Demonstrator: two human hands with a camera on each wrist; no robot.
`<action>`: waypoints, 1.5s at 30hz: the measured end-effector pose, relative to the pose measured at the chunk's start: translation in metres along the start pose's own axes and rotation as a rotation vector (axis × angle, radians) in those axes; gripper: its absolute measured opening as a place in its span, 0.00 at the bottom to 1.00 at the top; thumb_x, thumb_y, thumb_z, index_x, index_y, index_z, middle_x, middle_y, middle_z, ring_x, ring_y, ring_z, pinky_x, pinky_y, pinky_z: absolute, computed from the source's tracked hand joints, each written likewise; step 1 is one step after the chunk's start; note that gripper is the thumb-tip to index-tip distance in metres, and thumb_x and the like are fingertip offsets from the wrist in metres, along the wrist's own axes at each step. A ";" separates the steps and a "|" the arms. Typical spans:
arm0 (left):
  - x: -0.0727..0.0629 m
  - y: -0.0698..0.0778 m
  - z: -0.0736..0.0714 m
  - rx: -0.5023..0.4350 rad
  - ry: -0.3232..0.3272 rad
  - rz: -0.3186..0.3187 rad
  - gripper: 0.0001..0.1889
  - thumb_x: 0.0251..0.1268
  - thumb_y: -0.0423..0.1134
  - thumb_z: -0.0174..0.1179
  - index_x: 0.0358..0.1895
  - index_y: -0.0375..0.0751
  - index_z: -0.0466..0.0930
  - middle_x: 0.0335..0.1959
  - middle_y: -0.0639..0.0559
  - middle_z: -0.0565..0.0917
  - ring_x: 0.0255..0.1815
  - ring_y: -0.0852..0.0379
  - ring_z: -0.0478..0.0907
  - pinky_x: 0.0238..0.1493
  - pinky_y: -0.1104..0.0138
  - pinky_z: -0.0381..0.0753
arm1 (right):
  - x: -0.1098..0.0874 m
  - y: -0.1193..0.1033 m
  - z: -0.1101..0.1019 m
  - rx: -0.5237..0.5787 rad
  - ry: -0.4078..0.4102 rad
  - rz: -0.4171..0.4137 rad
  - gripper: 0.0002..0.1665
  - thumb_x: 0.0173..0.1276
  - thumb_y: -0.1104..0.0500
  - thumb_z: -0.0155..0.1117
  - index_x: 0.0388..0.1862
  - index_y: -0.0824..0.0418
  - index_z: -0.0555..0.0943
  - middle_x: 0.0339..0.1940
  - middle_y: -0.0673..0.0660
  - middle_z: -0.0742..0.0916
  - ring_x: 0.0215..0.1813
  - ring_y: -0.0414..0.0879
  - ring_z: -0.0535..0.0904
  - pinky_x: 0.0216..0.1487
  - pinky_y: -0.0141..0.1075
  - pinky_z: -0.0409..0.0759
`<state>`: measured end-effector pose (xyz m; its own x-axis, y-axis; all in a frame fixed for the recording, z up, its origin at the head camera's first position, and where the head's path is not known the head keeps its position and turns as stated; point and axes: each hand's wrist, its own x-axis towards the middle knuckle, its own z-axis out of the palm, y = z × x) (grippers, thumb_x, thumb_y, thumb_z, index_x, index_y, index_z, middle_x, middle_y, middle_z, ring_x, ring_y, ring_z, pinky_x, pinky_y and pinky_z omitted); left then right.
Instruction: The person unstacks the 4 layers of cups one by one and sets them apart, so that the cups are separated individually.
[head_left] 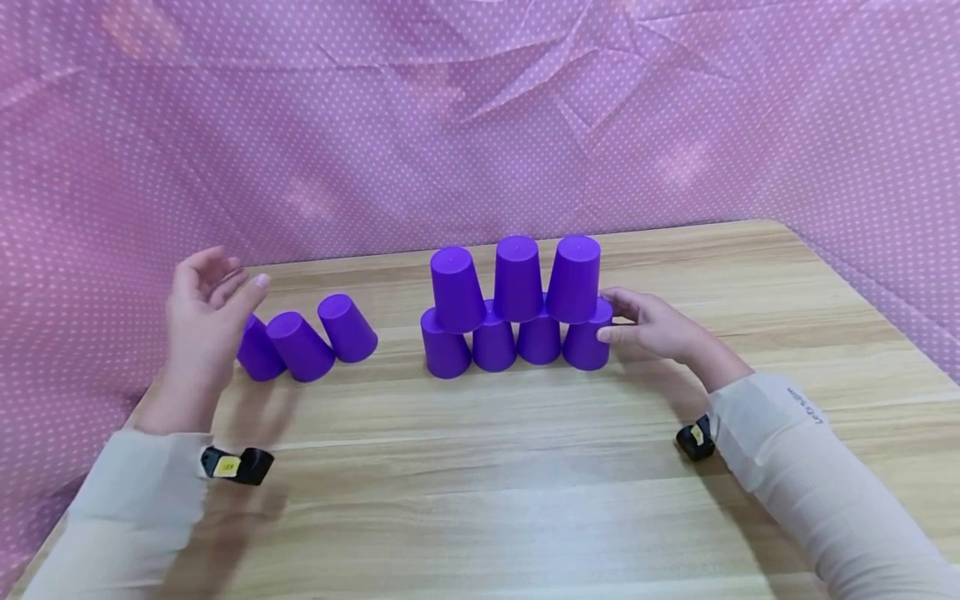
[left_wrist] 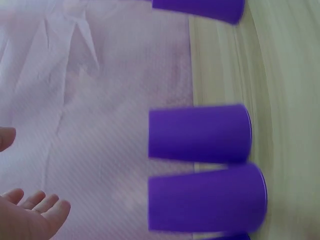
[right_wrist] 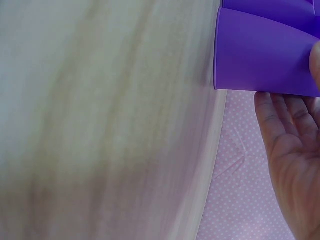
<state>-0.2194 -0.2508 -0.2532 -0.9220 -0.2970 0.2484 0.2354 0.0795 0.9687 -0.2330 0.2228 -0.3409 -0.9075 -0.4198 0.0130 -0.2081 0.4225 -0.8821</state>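
My left hand (head_left: 202, 325) is raised at the left with its fingers loosely bent and nothing in it. Just beyond it, three upside-down purple cups stand in a group; the middle cup (head_left: 300, 346) and right cup (head_left: 347, 327) show well, the left cup (head_left: 260, 352) partly behind my thumb. My right hand (head_left: 652, 327) touches the right end cup (head_left: 588, 343) of a bottom row, its thumb at the front and its extended fingers (right_wrist: 270, 115) along the side. On that row of several inverted cups rest three more: left (head_left: 458, 290), middle (head_left: 517, 279) and right (head_left: 574, 279).
The wooden table (head_left: 480, 475) carries all the cups. Its back edge meets a pink dotted cloth (head_left: 480, 125), which also hangs along both sides. A black wrist camera (head_left: 238, 465) sits at my left cuff, another black camera (head_left: 696, 439) at my right.
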 end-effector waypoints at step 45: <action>-0.036 -0.018 0.134 0.053 -0.583 0.029 0.35 0.58 0.31 0.62 0.68 0.37 0.57 0.67 0.43 0.65 0.68 0.53 0.62 0.69 0.65 0.61 | 0.000 -0.001 -0.001 -0.001 -0.007 0.003 0.31 0.65 0.63 0.59 0.65 0.71 0.62 0.60 0.68 0.74 0.65 0.60 0.66 0.67 0.54 0.63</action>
<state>-0.2320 -0.1142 -0.2797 -0.9360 0.2773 0.2169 0.2608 0.1321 0.9563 -0.2326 0.2229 -0.3394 -0.9054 -0.4245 0.0071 -0.2061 0.4249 -0.8815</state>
